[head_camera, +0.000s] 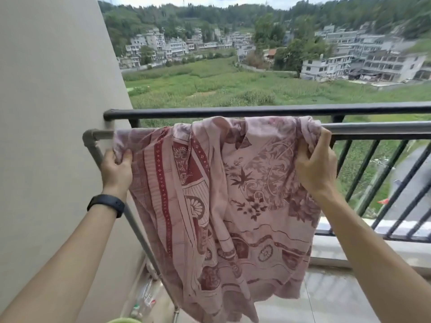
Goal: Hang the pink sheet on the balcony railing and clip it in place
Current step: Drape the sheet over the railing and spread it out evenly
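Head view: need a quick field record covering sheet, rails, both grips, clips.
sheet: sheet draped over grey bar, bunched, not spread out
railing: black railing just behind the bar
left grip: left grip holds the sheet's left edge, just below the bar
right grip: right grip holds the bunched right end at the bar
clips: none visible
other: black band on left wrist

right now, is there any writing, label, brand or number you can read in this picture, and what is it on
No text can be read.
pink sheet: printed flowers and borders only, no words.
black wristband: plain, no digits showing.
bottles on the floor: labels too small and blurred to read.
distant buildings: no legible signs.
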The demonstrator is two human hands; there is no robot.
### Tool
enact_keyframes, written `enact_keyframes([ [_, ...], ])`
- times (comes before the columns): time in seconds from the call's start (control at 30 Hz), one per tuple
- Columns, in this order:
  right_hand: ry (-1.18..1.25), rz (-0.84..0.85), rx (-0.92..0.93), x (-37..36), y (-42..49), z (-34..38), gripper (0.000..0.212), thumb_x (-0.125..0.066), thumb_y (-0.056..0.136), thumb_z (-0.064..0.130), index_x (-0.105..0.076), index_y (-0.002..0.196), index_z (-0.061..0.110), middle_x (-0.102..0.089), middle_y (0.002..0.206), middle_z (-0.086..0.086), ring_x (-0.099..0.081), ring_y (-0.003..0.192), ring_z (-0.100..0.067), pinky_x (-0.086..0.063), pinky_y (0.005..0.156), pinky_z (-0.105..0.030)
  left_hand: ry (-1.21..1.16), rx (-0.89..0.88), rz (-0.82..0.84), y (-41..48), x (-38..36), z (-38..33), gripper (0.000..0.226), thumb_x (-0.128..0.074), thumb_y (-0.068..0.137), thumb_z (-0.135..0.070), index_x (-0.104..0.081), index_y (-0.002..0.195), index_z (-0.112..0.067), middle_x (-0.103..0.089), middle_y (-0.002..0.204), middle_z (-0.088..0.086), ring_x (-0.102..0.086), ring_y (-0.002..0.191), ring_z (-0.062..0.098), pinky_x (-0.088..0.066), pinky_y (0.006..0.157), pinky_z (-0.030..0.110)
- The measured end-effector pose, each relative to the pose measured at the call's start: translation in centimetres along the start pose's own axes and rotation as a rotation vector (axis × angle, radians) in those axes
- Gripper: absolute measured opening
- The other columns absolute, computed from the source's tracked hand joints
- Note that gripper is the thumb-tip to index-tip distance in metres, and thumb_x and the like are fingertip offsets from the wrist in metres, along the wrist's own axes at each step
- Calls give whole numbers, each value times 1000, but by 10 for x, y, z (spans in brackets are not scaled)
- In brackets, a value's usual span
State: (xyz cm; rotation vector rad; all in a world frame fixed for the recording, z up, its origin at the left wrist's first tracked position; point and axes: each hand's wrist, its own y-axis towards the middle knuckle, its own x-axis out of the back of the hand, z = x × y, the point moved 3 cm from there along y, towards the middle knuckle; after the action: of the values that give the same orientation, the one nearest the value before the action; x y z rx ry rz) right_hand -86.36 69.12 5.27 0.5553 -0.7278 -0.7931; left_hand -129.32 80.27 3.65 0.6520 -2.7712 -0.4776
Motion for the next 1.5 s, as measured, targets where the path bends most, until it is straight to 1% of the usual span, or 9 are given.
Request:
enact_keyframes([
  [0.17,39,-265,-82,34,30,-10,27,-49,98,15,-53,124,7,-63,109,-8,-53,91,-16,-34,75,-22,-63,-93,-152,20,33,-32,34,-55,96,-26,-33,70,-27,-38,72,-13,-38,64,3,-36,63,22],
  [0.37,-25,-2,-186,19,-24,-65,64,-57,93,42,-24,144,22,-51,129,-14,-55,112,-38,-50,86,-52,41,75,51,-16,15,28,36,-58,99,-22,-36,71,-26,-42,72,-5,-41,64,7,-36,63,27],
  [0.57,-397,-36,50,-18,-82,-22,84,-64,81,34,-27,152,11,-14,159,-21,-14,147,-35,-14,117,-49,36,119,2,-22,-1,27,9,-58,98,-22,-50,95,-25,-54,88,-12,-55,79,7,-44,70,21],
  [0.7,-412,117,318,-59,-113,11,58,-65,76,27,-58,132,12,-31,155,-17,-24,146,-39,-23,112,-59,34,143,40,-15,12,28,10,-63,94,-22,-53,95,-21,-61,94,-2,-59,90,17,-49,79,30],
  [0.93,-257,136,533,-112,-54,132,52,-64,84,35,-56,132,15,-38,154,-10,-25,147,-30,-19,117,-55,-201,288,220,26,41,-1,19,-64,89,-28,-61,104,-16,-71,91,-1,-67,83,19,-51,72,32],
  [1.07,-419,299,454,-150,7,184,66,-35,93,65,-39,145,24,-38,155,-2,-26,147,-22,-4,118,-56,-175,297,425,48,45,-21,30,-57,94,-48,-69,96,-20,-67,76,-5,-63,67,13,-49,60,26],
  [1.17,-589,453,380,-174,18,181,75,-12,93,75,-55,129,26,-64,127,-4,-55,120,-27,-27,107,-53,-148,179,380,67,52,-29,20,-63,94,-37,-71,94,-19,-68,80,-2,-62,69,16,-48,58,26],
  [1.33,-329,33,568,-160,-16,147,35,-47,104,42,-72,114,20,-73,115,0,-61,110,-25,-38,100,-43,-407,110,76,116,99,-32,16,-65,94,-31,-59,80,-26,-65,80,-5,-63,73,15,-53,64,27],
  [1.5,-211,-204,626,-163,-50,113,19,-59,100,14,-75,111,10,-65,132,-5,-53,132,-26,-36,111,-55,3,79,325,126,101,2,10,-63,95,-34,-61,96,-24,-67,96,6,-64,77,20,-54,65,32],
])
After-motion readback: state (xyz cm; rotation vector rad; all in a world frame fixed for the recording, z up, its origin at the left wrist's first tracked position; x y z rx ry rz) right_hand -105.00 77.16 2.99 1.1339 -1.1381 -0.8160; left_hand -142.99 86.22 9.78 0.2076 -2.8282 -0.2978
